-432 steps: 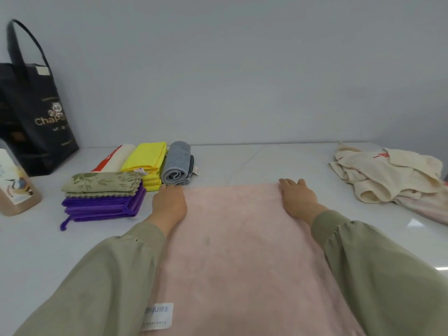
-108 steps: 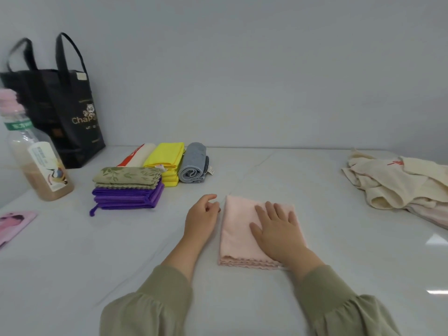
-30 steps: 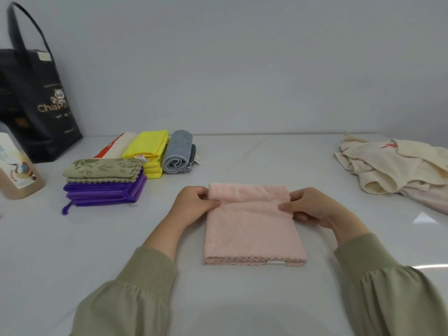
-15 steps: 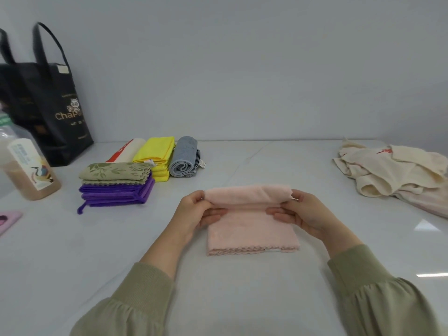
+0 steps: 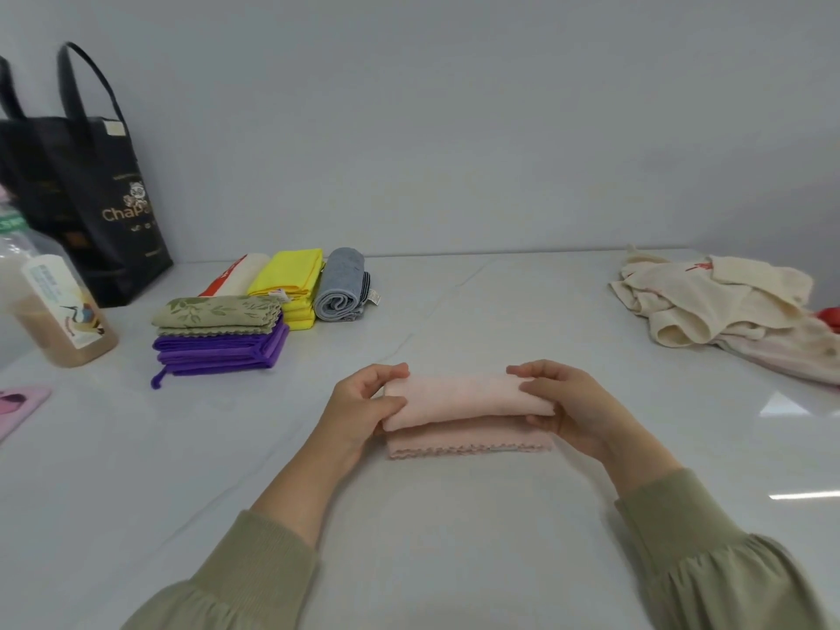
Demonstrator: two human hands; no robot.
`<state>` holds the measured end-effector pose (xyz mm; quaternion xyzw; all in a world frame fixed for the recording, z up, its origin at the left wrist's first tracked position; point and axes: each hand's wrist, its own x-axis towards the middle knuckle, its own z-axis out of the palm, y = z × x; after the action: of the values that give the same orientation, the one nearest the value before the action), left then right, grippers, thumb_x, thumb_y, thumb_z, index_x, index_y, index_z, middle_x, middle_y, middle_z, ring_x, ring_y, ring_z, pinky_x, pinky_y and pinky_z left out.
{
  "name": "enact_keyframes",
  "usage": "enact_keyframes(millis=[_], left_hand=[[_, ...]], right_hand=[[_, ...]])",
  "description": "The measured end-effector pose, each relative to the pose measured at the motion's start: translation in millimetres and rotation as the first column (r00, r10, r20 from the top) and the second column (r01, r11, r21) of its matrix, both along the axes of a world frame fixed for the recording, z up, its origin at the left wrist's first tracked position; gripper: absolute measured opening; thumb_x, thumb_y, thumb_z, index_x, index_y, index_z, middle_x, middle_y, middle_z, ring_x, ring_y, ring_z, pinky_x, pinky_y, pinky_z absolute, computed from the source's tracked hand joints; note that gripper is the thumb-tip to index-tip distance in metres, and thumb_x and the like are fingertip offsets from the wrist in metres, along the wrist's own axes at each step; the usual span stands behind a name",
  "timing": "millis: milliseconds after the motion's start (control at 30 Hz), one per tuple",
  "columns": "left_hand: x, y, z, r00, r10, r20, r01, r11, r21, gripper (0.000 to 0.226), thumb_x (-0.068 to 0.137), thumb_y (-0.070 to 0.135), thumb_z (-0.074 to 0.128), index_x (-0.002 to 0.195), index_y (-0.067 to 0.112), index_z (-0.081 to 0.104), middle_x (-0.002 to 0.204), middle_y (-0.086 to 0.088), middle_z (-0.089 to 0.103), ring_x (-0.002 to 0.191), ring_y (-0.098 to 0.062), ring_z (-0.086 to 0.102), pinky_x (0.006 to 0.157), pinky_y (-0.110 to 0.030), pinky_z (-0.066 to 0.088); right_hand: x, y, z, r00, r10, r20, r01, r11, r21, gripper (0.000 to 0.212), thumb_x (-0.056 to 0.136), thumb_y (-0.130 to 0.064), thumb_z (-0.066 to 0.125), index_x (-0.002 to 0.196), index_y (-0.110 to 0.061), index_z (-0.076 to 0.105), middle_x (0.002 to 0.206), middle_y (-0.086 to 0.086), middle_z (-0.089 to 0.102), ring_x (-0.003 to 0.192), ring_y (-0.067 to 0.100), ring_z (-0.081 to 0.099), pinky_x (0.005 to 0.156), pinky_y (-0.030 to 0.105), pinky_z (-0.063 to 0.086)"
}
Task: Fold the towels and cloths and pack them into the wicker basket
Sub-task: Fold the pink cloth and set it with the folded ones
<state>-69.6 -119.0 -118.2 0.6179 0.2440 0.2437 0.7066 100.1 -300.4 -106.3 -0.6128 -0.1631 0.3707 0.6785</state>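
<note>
Table [image 5: 454, 529]: white and glossy. The work lies at its centre, so there is a flat bed to press the fold against.
Pink towel [image 5: 468, 397]: on the table just ahead of the person. Its far part is turned over towards 6 o'clock, and the scalloped near edge lies flat and uncovered. My judgement is to bring the turned part down with both ends level, so the edges meet square and no layer slides out.
Right hand [image 5: 577, 406]: at the towel's 3 o'clock end, fingers curled round the turned layers, pinching them.
Left hand [image 5: 359, 402]: at the 9 o'clock end, pinching in the same way. Both hands probably need to pull equally, then press flat to set the crease.
Wicker basket: not in view, so where it stands cannot be told.
Black bag [image 5: 91, 197]: at 10 o'clock, its left side cut off by the frame.
Cream heap [image 5: 709, 306]: at 2 o'clock, crumpled and running out of frame. How many cloths it holds is unclear.
Folded pile [image 5: 218, 338]: at 10 o'clock, well apart from the hands. Its layers are hard to count.
Bottle [image 5: 54, 311]: at 9 o'clock, partly cut off.
Fold or roll: I cannot tell, because the underside and the fingertips there are hidden.
</note>
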Motion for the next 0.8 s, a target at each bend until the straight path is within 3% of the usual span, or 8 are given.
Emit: enact_keyframes(millis=[167,333,400,500,567,667,733,800], left_hand=[[-6.6,-0.8,0.5,0.989,-0.126,-0.081,0.134,0.985,0.110,0.043,0.081,-0.020,0.052,0.096,0.017,0.069,0.119,0.011,0.062,0.098,0.000,0.062,0.070,-0.016,0.050],[-7.2,2.2,-8.1,0.957,-0.117,-0.264,0.229,0.863,0.449,0.046,0.079,-0.010,0.055,0.096,0.029,0.072,0.131,0.014,0.054,0.113,0.004,0.051,0.097,-0.017,0.040],[-7.6,-0.4,-11.4,0.956,0.049,-0.290,0.194,0.637,0.746,0.030,0.080,0.013,0.056,0.096,0.029,0.075,0.126,0.017,0.055,0.109,-0.001,0.045,0.096,-0.019,0.038],[-1.5,-5.2,-9.2,0.971,0.231,-0.058,0.037,0.094,0.995,0.030,0.080,0.034,0.049,0.076,0.022,0.076,0.121,0.004,0.065,0.097,-0.019,0.046,0.079,-0.034,0.043],[7.0,-14.9,-7.3,0.979,0.198,-0.053,0.060,-0.028,0.998,0.033,0.088,0.030,0.044,0.086,0.018,0.074,0.127,-0.003,0.062,0.108,-0.027,0.051,0.083,-0.038,0.040],[16.4,-29.6,-14.2,0.914,0.213,-0.344,0.355,-0.013,0.935,0.049,0.100,0.036,0.024,0.140,0.019,0.045,0.153,-0.001,0.035,0.141,-0.025,0.027,0.112,-0.042,0.023],[15.2,-25.3,-19.6,0.789,0.232,-0.570,0.568,0.078,0.819,0.055,0.102,0.044,0.018,0.153,0.024,0.014,0.160,0.007,0.010,0.147,-0.014,0.004,0.119,-0.041,0.006],[10.9,-20.0,-20.3,0.744,0.212,-0.633,0.633,0.077,0.770,0.063,0.099,0.055,0.020,0.154,0.027,0.004,0.161,0.011,0.001,0.147,-0.011,-0.003,0.119,-0.042,0.002]], right_hand=[[-2.4,-5.3,-1.7,0.991,0.039,0.128,-0.029,0.996,-0.081,0.026,0.086,0.015,0.047,0.092,-0.003,0.065,0.127,0.006,0.055,0.080,0.023,0.059,0.042,0.023,0.046],[-10.5,-3.0,-5.1,0.886,0.101,0.453,0.046,0.952,-0.302,0.032,0.081,0.009,0.051,0.092,-0.014,0.070,0.129,-0.007,0.049,0.087,0.011,0.058,0.052,0.023,0.047],[-10.6,-2.1,-13.2,0.668,0.239,0.705,0.147,0.886,-0.440,0.032,0.079,0.001,0.052,0.096,-0.019,0.069,0.132,-0.006,0.047,0.092,0.013,0.051,0.071,0.020,0.043],[-16.5,3.3,-21.5,0.190,0.293,0.937,0.424,0.836,-0.347,0.037,0.073,-0.019,0.039,0.093,-0.018,0.070,0.133,0.006,0.051,0.106,0.028,0.048,0.088,0.035,0.039],[-27.3,11.5,-19.5,0.084,0.214,0.973,0.454,0.861,-0.229,0.043,0.072,-0.024,0.033,0.093,-0.016,0.070,0.129,0.011,0.057,0.108,0.032,0.048,0.087,0.042,0.043],[-39.9,21.1,-25.9,-0.008,0.443,0.896,0.385,0.829,-0.406,0.060,0.085,-0.032,0.019,0.131,-0.017,0.055,0.147,0.009,0.043,0.132,0.030,0.039,0.105,0.049,0.033],[-37.9,16.3,-33.6,0.084,0.620,0.780,0.335,0.720,-0.608,0.065,0.091,-0.040,0.002,0.150,-0.023,0.024,0.159,-0.002,0.017,0.146,0.020,0.014,0.116,0.048,0.010],[-32.2,11.5,-35.9,0.136,0.683,0.717,0.318,0.656,-0.685,0.056,0.098,-0.041,0.007,0.153,-0.026,0.010,0.160,-0.009,0.004,0.147,0.013,0.001,0.117,0.045,0.000]])
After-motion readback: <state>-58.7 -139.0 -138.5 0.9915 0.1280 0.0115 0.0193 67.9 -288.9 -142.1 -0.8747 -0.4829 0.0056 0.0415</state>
